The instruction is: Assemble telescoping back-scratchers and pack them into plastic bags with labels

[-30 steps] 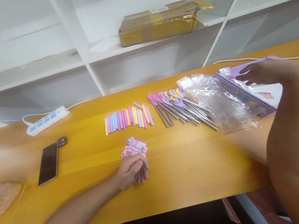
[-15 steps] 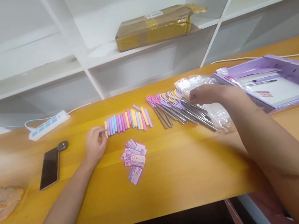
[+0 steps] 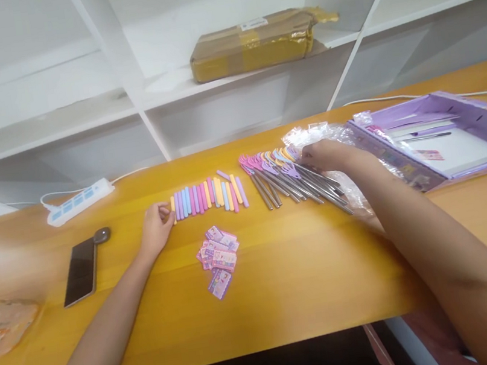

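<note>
My left hand (image 3: 157, 227) is at the left end of a row of pastel sticks (image 3: 195, 200), its thumb and fingertips closed around the end yellow stick (image 3: 173, 209). The sticks are pink, purple, blue and yellow, lying side by side. To their right lies a fanned pile of metal rods (image 3: 289, 182) with colourful looped tops. My right hand (image 3: 319, 156) reaches over the upper right of this pile, fingers bent down; what its fingertips touch is hidden. Crumpled clear plastic (image 3: 351, 186) lies beneath and beside that hand. Small printed cards (image 3: 220, 256) overlap below the sticks.
A purple box (image 3: 474, 163) with papers and a rod stands at the right. On the left are a power strip (image 3: 82, 202), a phone (image 3: 80, 273), a small dark object (image 3: 102, 235) and an orange packet (image 3: 2, 328). A taped parcel (image 3: 251, 47) rests on the shelf.
My right hand has moved slightly left and down, nearer the looped tops of the rods. My left hand has stayed at the end yellow stick.
</note>
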